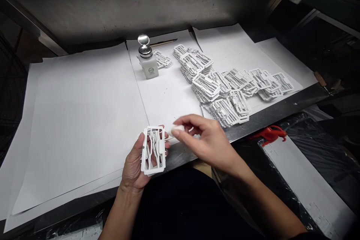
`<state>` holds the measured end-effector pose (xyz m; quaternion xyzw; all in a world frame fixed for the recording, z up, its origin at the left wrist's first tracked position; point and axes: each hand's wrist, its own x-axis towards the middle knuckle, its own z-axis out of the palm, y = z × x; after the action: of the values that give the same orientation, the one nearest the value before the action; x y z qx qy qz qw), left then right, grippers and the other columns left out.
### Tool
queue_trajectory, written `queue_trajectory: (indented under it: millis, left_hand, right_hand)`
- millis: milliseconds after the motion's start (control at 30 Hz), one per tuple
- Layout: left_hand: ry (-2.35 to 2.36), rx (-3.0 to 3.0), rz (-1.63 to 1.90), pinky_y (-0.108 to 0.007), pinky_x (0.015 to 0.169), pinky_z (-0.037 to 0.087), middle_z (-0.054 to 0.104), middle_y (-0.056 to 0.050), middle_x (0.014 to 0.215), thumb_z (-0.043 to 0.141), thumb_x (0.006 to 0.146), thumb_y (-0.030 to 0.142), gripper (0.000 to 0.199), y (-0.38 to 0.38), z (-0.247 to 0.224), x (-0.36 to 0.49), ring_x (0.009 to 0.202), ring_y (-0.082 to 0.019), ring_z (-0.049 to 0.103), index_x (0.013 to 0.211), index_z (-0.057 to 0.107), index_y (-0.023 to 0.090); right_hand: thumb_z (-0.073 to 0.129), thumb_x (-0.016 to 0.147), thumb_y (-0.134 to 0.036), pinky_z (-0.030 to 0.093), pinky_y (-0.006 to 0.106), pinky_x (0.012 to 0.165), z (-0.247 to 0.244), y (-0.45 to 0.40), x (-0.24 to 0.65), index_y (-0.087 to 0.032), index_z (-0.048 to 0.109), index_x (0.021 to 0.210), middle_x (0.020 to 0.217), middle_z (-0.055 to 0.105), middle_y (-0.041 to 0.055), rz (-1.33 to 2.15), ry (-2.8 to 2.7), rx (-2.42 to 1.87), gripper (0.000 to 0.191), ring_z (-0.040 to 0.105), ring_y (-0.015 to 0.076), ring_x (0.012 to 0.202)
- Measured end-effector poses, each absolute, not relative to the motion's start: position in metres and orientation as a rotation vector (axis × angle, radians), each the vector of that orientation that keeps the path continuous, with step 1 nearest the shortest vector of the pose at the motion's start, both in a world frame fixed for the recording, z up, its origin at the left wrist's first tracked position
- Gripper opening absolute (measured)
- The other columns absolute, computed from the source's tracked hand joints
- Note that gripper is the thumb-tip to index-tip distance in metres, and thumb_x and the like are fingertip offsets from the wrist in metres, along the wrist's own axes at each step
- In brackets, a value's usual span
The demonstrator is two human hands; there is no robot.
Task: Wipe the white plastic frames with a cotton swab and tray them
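My left hand (135, 161) is wrapped around a small stack of white slotted plastic frames (145, 150), held upright near the bench's front edge. Just to its right, my right hand (202, 138) pinches a small white wad (177, 129) between thumb and fingertips; it looks like cloth or cotton. The wad is close to the frames' right side, and I cannot tell whether they touch. Many more such frames lie in overlapping piles (225, 82) to the right. Behind my hands stands a white pump bottle (150, 68) with its metal lid flipped up.
White paper sheets (81, 120) cover the bench. A few frames (162, 59) and a thin dark tool (163, 42) lie behind the bottle. Metal tweezers (201, 110) touch the piles. A red-handled air gun (271, 133) sits below the right edge. A metal wall (126, 3) rises behind.
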<state>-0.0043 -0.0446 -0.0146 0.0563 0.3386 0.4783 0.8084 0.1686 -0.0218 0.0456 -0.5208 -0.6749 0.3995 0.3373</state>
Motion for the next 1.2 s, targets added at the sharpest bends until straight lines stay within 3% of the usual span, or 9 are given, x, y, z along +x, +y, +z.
queue_trajectory:
  millis: [100,233,400,567,700,967,1200]
  left_hand:
    - [0.752,0.087,1.037,-0.03,0.067,0.056,0.071,-0.009,0.085,0.059,0.079,0.032,0.028,-0.046,-0.016,0.001,0.072,-0.021,0.067,0.096,0.068,0.011]
    - [0.808,0.065,1.111,-0.03,0.077,0.054,0.072,-0.006,0.082,0.061,0.077,0.024,0.019,-0.047,-0.017,0.001,0.077,-0.022,0.067,0.089,0.069,0.012]
    - [0.786,0.105,1.039,-0.035,0.078,0.054,0.071,-0.011,0.092,0.061,0.077,0.027,0.026,-0.046,-0.02,-0.006,0.082,-0.025,0.067,0.095,0.069,0.01]
    - [0.839,0.097,1.069,-0.037,0.079,0.053,0.071,-0.01,0.086,0.063,0.074,0.024,0.023,-0.042,-0.019,-0.003,0.082,-0.027,0.066,0.092,0.069,0.01]
    - [0.873,0.118,1.131,-0.039,0.079,0.053,0.07,-0.011,0.091,0.063,0.075,0.025,0.028,-0.041,-0.017,-0.003,0.085,-0.028,0.066,0.098,0.067,0.01]
    - [0.875,0.129,1.129,-0.034,0.064,0.056,0.069,-0.014,0.095,0.064,0.074,0.026,0.032,-0.037,-0.018,-0.007,0.073,-0.022,0.066,0.101,0.065,0.009]
    - [0.883,0.157,1.162,-0.03,0.071,0.055,0.07,-0.015,0.09,0.063,0.074,0.024,0.026,-0.036,-0.017,0.001,0.078,-0.023,0.066,0.093,0.067,0.006]
  right_hand:
    - [0.058,0.084,-0.023,0.046,0.018,0.067,0.037,-0.007,0.154,-0.013,0.062,0.099,0.087,0.061,0.0018,0.971,-1.753,-1.256,0.018,0.056,0.0089,0.073]
    - [0.056,0.083,-0.017,0.044,0.022,0.067,0.033,-0.003,0.149,-0.013,0.063,0.09,0.086,0.06,0.0034,0.861,-1.973,-1.218,0.011,0.054,0.0105,0.07]
    - [0.056,0.082,-0.017,0.041,0.022,0.061,0.037,-0.005,0.167,-0.014,0.063,0.084,0.078,0.06,0.0015,0.817,-1.977,-1.387,0.008,0.051,0.0105,0.065]
    - [0.054,0.084,-0.019,0.041,0.022,0.064,0.037,-0.005,0.163,-0.015,0.063,0.088,0.082,0.06,0.0023,0.844,-1.957,-1.361,0.011,0.052,0.0105,0.067]
    - [0.053,0.084,-0.019,0.041,0.022,0.061,0.033,-0.021,0.16,-0.015,0.062,0.089,0.081,0.059,0.0023,0.913,-2.069,-1.309,0.011,0.051,0.0107,0.066]
    - [0.055,0.083,-0.017,0.041,0.022,0.061,0.032,-0.06,0.176,-0.016,0.061,0.087,0.077,0.056,0.0003,1.181,-2.022,-1.267,0.007,0.05,0.0093,0.062]
    - [0.051,0.085,-0.017,0.044,0.023,0.07,0.03,-0.055,0.152,-0.013,0.06,0.094,0.086,0.057,0.0052,1.026,-2.063,-1.076,0.013,0.053,0.0124,0.075]
